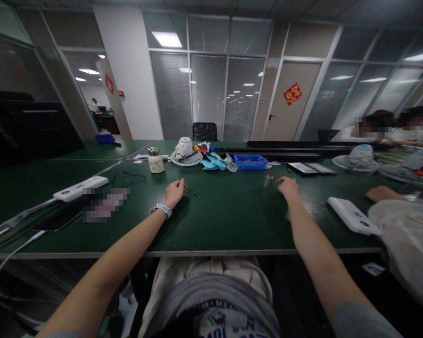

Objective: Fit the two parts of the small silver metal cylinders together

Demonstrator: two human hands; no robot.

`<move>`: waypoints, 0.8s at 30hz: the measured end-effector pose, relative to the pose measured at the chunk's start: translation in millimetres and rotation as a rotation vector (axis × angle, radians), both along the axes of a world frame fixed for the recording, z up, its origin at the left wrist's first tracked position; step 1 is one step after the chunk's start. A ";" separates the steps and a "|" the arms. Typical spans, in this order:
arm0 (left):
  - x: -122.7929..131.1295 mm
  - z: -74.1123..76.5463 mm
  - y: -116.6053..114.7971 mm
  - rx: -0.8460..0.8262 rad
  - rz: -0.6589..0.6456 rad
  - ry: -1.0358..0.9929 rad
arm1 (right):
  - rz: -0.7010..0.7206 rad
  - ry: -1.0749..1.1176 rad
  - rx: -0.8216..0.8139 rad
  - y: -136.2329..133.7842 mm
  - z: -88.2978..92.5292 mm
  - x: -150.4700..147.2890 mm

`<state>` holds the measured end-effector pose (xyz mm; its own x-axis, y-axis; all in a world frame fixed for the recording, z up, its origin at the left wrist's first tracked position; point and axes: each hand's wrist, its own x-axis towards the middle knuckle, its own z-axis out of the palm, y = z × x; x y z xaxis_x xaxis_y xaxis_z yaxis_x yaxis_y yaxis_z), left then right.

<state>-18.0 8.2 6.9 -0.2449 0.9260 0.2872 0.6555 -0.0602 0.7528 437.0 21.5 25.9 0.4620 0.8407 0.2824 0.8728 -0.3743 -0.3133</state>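
Note:
My left hand (175,192), with a watch (162,210) on its wrist, rests on the green table (229,220). Its fingers are curled together, and whatever they may hold is hidden. A tiny dark piece (194,193) lies just right of it. My right hand (288,185) is at the table's right middle, fingers loosely bent and a little apart, with nothing visible in them. Close to its fingertips stands a small metal cylinder (268,180), like a little motor; a narrow gap separates them.
Along the back are a patterned bottle (156,162), a white fan part (185,152), light-blue fan blades (216,162) and a blue bin (250,162). White power banks (81,188) and cables lie left. Another white device (352,216) and a person's arm (384,193) are at right.

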 end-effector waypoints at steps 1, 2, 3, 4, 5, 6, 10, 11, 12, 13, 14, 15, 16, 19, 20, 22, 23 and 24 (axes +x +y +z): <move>0.1 0.3 -0.2 -0.001 0.000 0.001 | 0.005 0.014 0.020 -0.1 -2.6 0.5; 0.0 0.4 -0.3 0.000 0.001 0.001 | 0.000 0.036 0.023 -0.7 -3.9 0.3; -0.1 0.3 -0.1 0.002 -0.001 0.001 | -0.017 0.062 0.022 -1.8 -3.7 -0.6; -0.3 0.0 0.3 0.005 -0.001 0.002 | -0.034 0.079 0.031 -3.6 -2.0 -2.5; -0.6 -0.3 0.8 0.007 -0.001 0.003 | -0.065 0.086 0.056 -5.9 1.3 -5.7; -0.8 -0.8 1.3 0.010 0.000 0.005 | -0.105 0.080 0.104 -8.9 5.9 -10.5; -0.9 -1.0 1.7 0.010 -0.003 0.011 | -0.105 -0.085 0.471 -25.0 27.4 -52.5; -0.6 -0.6 1.2 0.009 -0.003 0.016 | -0.037 -0.123 0.541 -29.5 30.5 -69.5; -0.3 -0.1 0.7 0.009 -0.001 0.024 | 0.057 -0.141 0.577 -34.2 31.7 -88.6; 0.0 0.3 0.1 0.009 0.000 0.033 | 0.177 -0.144 0.579 -38.9 30.7 -109.2; 0.1 0.7 -0.3 0.009 0.002 0.041 | 0.325 -0.135 0.543 -43.5 27.6 -130.6; 0.1 0.7 -0.5 0.008 0.004 0.047 | 0.497 -0.122 0.475 -48.1 22.6 -151.7; 0.0 0.5 -0.5 0.009 0.002 0.051 | 0.672 -0.106 0.377 -52.3 16.2 -171.7; -1.3 -1.6 1.2 0.020 -0.006 0.048 | 1.088 -0.091 0.014 -59.9 -4.5 -217.7; -1.8 -2.6 2.1 0.025 -0.008 0.046 | 1.160 -0.091 -0.069 -60.0 -10.0 -227.4; -2.5 -4.4 3.7 0.029 -0.013 0.045 | 1.220 -0.093 -0.153 -56.4 -17.0 -239.6; -2.7 -5.0 4.3 0.030 -0.016 0.047 | 1.223 -0.095 -0.170 -53.1 -18.7 -243.3; -2.7 -5.5 4.6 0.031 -0.022 0.051 | 1.223 -0.099 -0.184 -49.2 -19.6 -246.2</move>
<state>-20.7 12.8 1.4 -0.2094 0.9214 0.3273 0.6910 -0.0973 0.7163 190.8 -27.8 6.3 -0.6698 0.7352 0.1041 0.6964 0.6706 -0.2555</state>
